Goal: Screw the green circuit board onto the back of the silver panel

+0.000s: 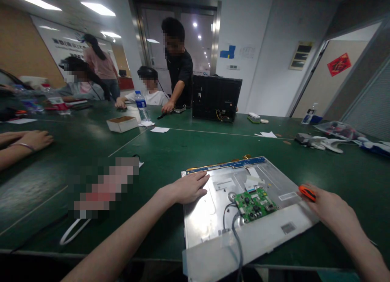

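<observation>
- The bare monitor panel (243,204) is pressed flat by the left hand (189,187), fingers spread, at its 10 o'clock corner.
- An orange-handled screwdriver (307,192) is gripped in the closed right hand (327,207) at 3 o'clock.
- The panel is judged stiff, thin and fragile; its metal edges are best held, away from the green circuit board (255,202).

Glossy metal panel (213,217), matt green tabletop (170,152)

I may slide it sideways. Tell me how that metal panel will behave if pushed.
The panel lies flat, so it will probably slide, not tip. The board and cables on it look fragile. The left hand presses it; the right hand holds an orange tool.
</observation>
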Demonstrator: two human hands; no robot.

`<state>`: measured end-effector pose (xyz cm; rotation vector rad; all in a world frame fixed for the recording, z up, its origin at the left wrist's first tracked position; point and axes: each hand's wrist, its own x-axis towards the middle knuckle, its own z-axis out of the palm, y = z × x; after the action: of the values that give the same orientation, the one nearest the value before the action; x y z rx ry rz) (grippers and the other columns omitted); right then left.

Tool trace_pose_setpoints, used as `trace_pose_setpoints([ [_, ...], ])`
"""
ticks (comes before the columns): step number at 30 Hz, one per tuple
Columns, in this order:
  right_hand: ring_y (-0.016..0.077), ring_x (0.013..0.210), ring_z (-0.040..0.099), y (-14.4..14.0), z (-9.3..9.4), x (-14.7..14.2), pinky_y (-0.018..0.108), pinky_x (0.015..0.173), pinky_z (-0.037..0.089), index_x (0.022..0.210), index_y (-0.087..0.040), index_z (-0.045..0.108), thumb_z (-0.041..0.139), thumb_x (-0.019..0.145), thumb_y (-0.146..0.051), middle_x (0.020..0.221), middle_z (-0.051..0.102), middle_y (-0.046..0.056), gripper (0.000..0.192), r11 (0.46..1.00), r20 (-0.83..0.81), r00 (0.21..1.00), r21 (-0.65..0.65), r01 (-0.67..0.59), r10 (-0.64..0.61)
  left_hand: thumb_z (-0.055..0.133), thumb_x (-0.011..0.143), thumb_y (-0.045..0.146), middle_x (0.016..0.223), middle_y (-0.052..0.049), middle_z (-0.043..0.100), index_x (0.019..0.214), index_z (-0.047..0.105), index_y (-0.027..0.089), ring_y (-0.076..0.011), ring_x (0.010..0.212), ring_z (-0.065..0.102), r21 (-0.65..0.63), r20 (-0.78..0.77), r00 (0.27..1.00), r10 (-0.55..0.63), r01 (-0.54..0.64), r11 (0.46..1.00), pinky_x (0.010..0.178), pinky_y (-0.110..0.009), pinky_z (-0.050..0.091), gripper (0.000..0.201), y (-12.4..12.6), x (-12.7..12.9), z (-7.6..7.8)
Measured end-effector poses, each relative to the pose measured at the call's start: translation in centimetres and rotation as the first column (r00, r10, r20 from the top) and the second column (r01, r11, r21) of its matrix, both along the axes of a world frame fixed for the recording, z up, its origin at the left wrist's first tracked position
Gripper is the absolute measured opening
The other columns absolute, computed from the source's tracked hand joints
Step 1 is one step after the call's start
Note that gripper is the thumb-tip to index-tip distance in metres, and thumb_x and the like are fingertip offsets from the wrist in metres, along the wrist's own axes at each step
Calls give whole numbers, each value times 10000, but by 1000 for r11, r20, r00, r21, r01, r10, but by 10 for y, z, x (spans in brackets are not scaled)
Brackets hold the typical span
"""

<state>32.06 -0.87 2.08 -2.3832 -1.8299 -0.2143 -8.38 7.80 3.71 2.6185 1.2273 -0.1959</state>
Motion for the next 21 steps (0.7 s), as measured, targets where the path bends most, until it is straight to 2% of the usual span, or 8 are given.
trace_pose_setpoints([
  [2,303,723,710,-1,-13,7,348,594,523,1161,-184,678,426,882,-432,810,742,130,450,994,-32,999,-107,15,-19,345,971,375,1545,-136,291,1455,354,111,-257,1415,296,12,-17,1000,22,-21,1000,1146,-363,247,551,-1,-7,1],
  [5,299,771,717,-9,-25,-3,361,674,539,1279,-155,603,374,913,-443,819,742,132,519,985,-82,997,-173,-25,11,307,981,394,1526,-137,337,1437,388,116,-256,1404,322,83,-53,995,90,-86,993,1145,-377,247,540,-3,-10,0],
  [10,309,817,720,-26,-21,-38,384,717,550,1255,-157,621,380,929,-389,878,744,149,467,983,-45,999,-184,9,-17,326,972,394,1490,-182,387,1413,422,85,-324,1381,350,216,-98,969,226,-201,955,1113,-479,276,548,-8,-5,-7],
  [14,292,785,730,-41,-21,-62,368,700,566,1248,-157,623,429,913,-342,868,750,139,430,983,-1,1000,-184,29,-29,368,953,343,1451,-184,447,1391,456,91,-337,1346,402,308,-30,962,270,-249,918,1091,-498,309,513,-15,-14,-8],
  [17,292,772,733,-51,-26,-73,375,691,577,1210,-170,646,470,885,-324,963,745,150,400,987,18,1000,-157,28,-26,357,958,352,1452,-181,447,1382,463,86,-318,1347,409,253,10,967,253,-248,935,1106,-487,309,512,-29,-25,-3],
  [21,293,768,735,-60,-24,-87,384,673,584,1190,-165,650,470,884,-305,1082,716,165,381,986,23,1000,-168,-12,16,357,963,392,1425,-134,497,1363,492,144,-284,1302,473,165,101,978,183,-198,966,1088,-445,369,490,-51,-35,6],
])
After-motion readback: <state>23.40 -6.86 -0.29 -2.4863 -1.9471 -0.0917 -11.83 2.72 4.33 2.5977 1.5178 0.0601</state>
